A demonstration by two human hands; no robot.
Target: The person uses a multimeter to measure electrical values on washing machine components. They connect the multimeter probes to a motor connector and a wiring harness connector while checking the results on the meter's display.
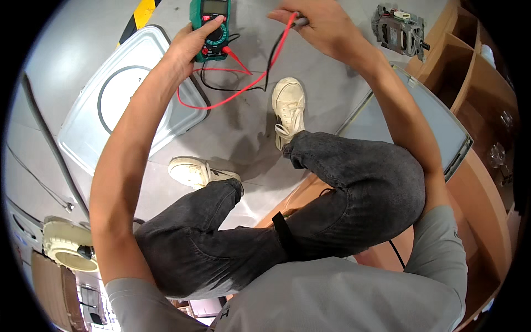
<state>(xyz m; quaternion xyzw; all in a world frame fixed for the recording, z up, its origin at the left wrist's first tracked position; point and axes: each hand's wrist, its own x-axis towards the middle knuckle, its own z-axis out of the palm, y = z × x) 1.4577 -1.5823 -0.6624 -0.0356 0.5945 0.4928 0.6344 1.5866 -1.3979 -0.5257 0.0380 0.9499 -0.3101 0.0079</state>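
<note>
A green and black multimeter (217, 34) is gripped in my left hand (191, 44), with the thumb lying on its face near the top of the dial. From its lower sockets run a red test lead (221, 103) and a black test lead (266, 76), looping loosely above the floor. My right hand (315, 23) is closed around the ends of both leads; the probe handles (300, 20) show only in part and their tips are hidden. To the right of that hand, apart from it, an electric motor (399, 31) with a metal shaft sits on the floor.
A pale appliance panel (72, 130) with a ring lies at left, and a grey panel (426, 108) lies at right. Brown compartments (451, 61) line the right side. Lower left are a dark hose (47, 130) and a cream plastic part (65, 235). My shoes (289, 105) stand between the panels.
</note>
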